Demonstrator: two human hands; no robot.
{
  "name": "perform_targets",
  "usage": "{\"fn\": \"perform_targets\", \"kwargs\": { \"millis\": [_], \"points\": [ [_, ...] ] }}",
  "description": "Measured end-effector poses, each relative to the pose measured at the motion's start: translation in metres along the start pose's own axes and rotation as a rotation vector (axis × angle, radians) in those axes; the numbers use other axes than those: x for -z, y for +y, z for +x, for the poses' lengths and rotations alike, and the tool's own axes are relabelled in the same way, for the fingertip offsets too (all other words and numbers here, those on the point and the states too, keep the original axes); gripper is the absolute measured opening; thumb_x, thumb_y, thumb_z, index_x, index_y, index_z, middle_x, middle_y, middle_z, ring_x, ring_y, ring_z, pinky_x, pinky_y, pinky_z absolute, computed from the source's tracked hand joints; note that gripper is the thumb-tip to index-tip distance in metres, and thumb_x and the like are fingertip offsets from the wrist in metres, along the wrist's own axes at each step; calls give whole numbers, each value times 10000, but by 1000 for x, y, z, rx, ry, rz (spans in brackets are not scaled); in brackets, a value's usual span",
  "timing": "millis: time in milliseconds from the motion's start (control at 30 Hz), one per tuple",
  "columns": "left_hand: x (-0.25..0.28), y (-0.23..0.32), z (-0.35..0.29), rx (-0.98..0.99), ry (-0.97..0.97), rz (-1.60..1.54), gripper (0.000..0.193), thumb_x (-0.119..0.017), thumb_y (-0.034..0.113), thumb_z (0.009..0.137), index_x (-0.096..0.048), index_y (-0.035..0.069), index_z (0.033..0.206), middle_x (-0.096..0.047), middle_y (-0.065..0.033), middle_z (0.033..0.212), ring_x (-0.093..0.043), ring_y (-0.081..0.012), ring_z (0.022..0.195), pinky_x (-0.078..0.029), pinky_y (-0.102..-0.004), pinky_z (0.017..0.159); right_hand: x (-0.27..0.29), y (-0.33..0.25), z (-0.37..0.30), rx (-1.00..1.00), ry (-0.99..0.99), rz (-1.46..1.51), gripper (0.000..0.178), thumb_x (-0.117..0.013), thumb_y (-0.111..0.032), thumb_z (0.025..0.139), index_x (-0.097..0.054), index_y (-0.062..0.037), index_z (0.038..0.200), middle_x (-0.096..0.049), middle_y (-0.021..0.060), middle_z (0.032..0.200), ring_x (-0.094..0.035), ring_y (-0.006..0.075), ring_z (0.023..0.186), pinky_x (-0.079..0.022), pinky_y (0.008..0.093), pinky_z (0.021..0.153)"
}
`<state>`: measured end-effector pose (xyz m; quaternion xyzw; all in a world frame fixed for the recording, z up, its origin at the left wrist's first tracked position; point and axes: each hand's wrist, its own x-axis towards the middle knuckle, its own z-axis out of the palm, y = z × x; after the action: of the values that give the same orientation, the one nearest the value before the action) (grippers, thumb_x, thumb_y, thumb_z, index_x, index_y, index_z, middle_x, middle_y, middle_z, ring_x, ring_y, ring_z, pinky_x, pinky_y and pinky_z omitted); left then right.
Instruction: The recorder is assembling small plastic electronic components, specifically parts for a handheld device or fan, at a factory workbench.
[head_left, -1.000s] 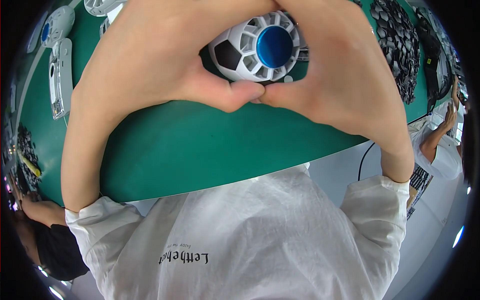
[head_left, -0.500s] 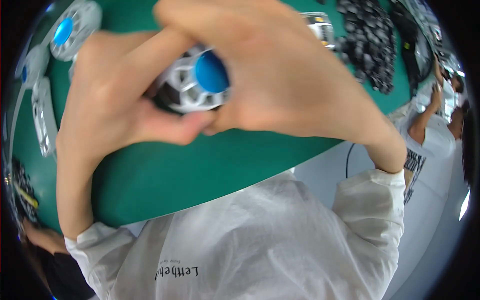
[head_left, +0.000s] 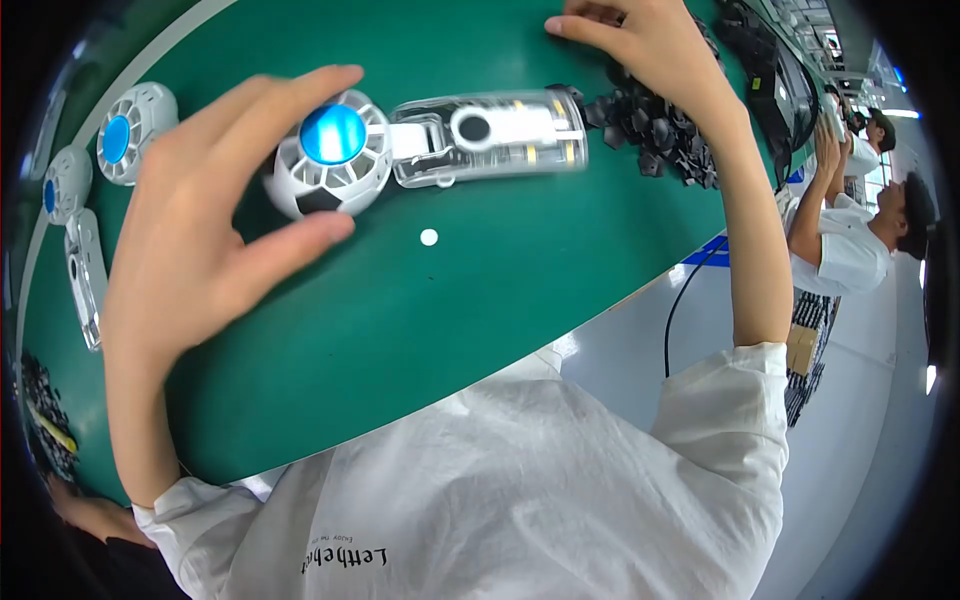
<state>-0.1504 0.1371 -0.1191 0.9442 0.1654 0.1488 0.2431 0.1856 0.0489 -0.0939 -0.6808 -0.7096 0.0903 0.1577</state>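
Note:
A white slotted round head (head_left: 290,185) with a shiny blue centre lies on the green table, joined to a clear oblong body (head_left: 500,165) with yellowish strips inside. It resembles a small fan joined to a lamp. My left hand (head_left: 200,210) curves round the head, thumb below and fingers above, spread apart; any contact is hard to tell. My right hand (head_left: 640,40) is at the far side, beside a pile of small black plastic parts (head_left: 650,130). Its thumb stretches left, and its fingers are partly cut off by the upper edge. Nothing shows in it.
More white round heads with blue centres (head_left: 117,140) stand at the left, one with a long body (head_left: 85,270). A small white disc (head_left: 429,237) lies on the table. Black gear (head_left: 765,90) sits far right. Co-workers (head_left: 850,220) are at the right; another person's hand (head_left: 95,515) shows lower left.
Both hands were together round the blue-centred head, raised close to the camera. Now the unit lies on the table, the hands are apart, and my right hand has moved off to the upper right.

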Motion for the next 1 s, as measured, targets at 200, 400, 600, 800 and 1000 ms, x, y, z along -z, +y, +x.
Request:
{"fn": "perform_targets", "kwargs": {
  "millis": [200, 400, 600, 800, 1000],
  "points": [
    [-5, 0, 9, -186, 105, 135, 731, -838, 253, 680, -639, 11, 1341, -692, -166, 1095, -689, -324, 947, -551, -380, 836, -3, 6, 5, 148, -129, -382, 284, -789, -200, 842, -672, 50, 909, -679, 177, 744, -661, 339, 665, -535, 384, 662],
    [16, -4, 11, -98, 10, -50, 640, -839, 239, 774, -625, -5, 1325, -705, -161, 1045, -694, -312, 910, -561, -358, 764, -9, -12, 1, 164, -93, -416, 231, -843, -110, 736, -742, -29, 927, -719, 102, 788, -695, 228, 670, -546, 324, 654],
    [23, -12, 9, -165, 22, -118, 652, -812, 218, 817, -583, -13, 1382, -678, -178, 1142, -669, -345, 1017, -552, -391, 843, -6, -117, -15, 197, 30, 149, 144, -824, -5, 768, -747, 6, 889, -704, 57, 730, -671, 123, 630, -486, 223, 557],
    [37, 5, 14, -233, 65, -137, 609, -792, 223, 843, -587, -35, 1355, -679, -193, 1104, -678, -355, 1003, -555, -407, 835, -18, -131, -23, 546, 246, -126, 151, -855, 26, 720, -732, 1, 804, -677, 44, 711, -635, 127, 609, -466, 217, 546],
    [41, -1, 17, -293, 93, -160, 591, -775, 255, 866, -592, -56, 1334, -681, -208, 1058, -699, -357, 898, -567, -407, 757, -8, -131, -18, 504, 251, -205, 207, -878, 14, 696, -717, -4, 825, -648, 40, 715, -607, 123, 622, -444, 210, 537]
  ]
}}
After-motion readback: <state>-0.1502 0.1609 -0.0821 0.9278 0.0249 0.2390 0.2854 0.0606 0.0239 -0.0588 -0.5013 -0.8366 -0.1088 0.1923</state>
